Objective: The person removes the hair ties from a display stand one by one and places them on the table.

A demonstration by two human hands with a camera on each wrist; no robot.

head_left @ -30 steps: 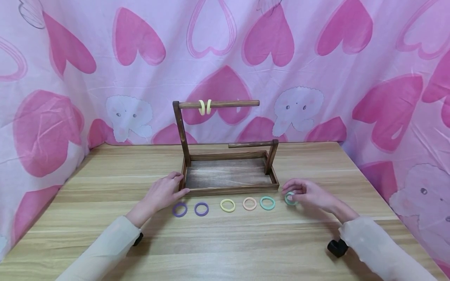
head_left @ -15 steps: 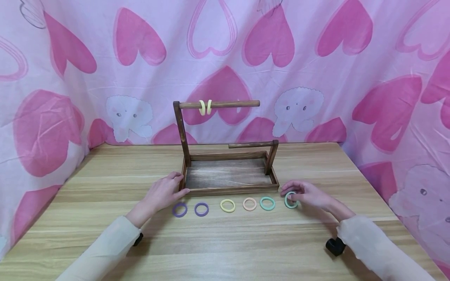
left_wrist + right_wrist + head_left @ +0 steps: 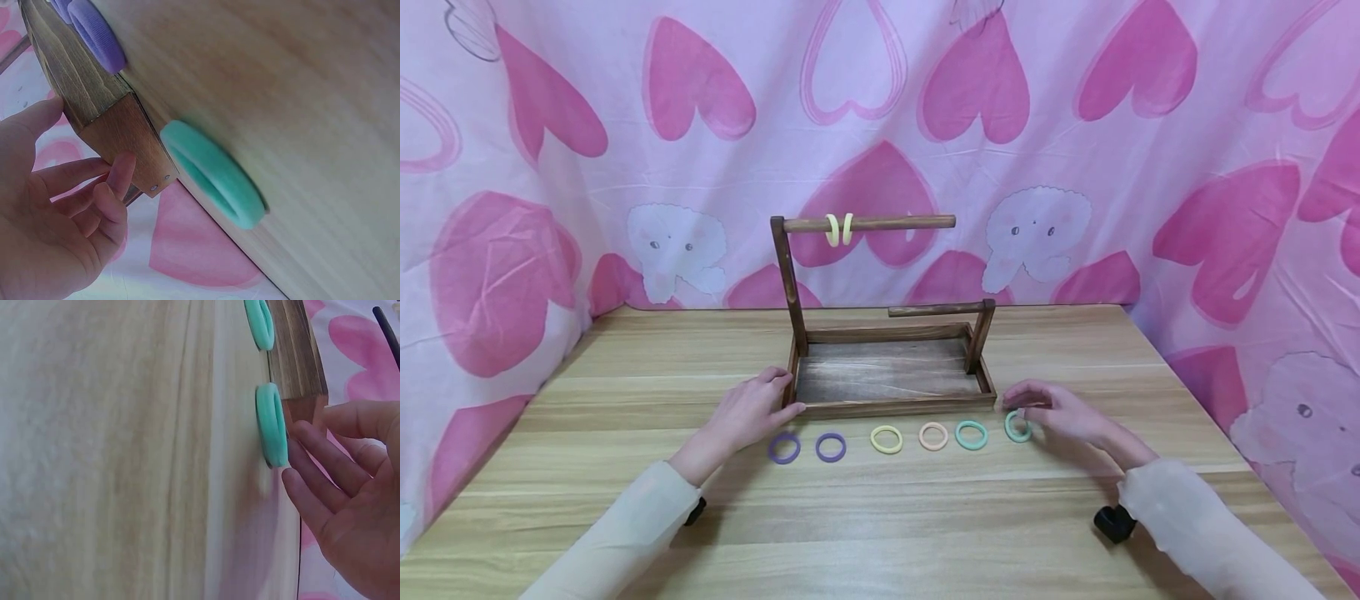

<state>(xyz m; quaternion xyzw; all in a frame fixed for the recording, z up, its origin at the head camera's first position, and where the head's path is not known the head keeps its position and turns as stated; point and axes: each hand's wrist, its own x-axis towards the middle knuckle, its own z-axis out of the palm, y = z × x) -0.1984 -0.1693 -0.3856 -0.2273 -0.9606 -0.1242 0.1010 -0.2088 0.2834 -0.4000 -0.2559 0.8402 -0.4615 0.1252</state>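
Observation:
Seen from the head, a dark wooden rack (image 3: 887, 368) has a shallow tray base, a tall left post and a short right one, each with a crossbar. My left hand (image 3: 747, 414) rests against the tray's left front corner, thumb at its front wall. By the right front corner is my right hand (image 3: 1060, 412), fingers loosely bent, holding nothing. A mint-green hair tie (image 3: 1017, 438) lies beside its fingertips. The left wrist view shows another green hair tie (image 3: 215, 178) near the tray's left end, hidden in the head view. The right wrist view shows fingertips (image 3: 301, 431) close to the tray's end.
Two pale yellow hair ties (image 3: 847, 229) hang on the upper crossbar (image 3: 910, 222). Along the tray's front lie two purple hair ties (image 3: 831, 459), a yellow one (image 3: 886, 451), a peach one (image 3: 933, 447) and a green one (image 3: 972, 446). A pink heart-patterned curtain (image 3: 865, 75) stands behind the table.
My right fingers have come away from the rightmost green hair tie, which they partly covered a second ago and which has shifted slightly. My left hand stays at the tray corner.

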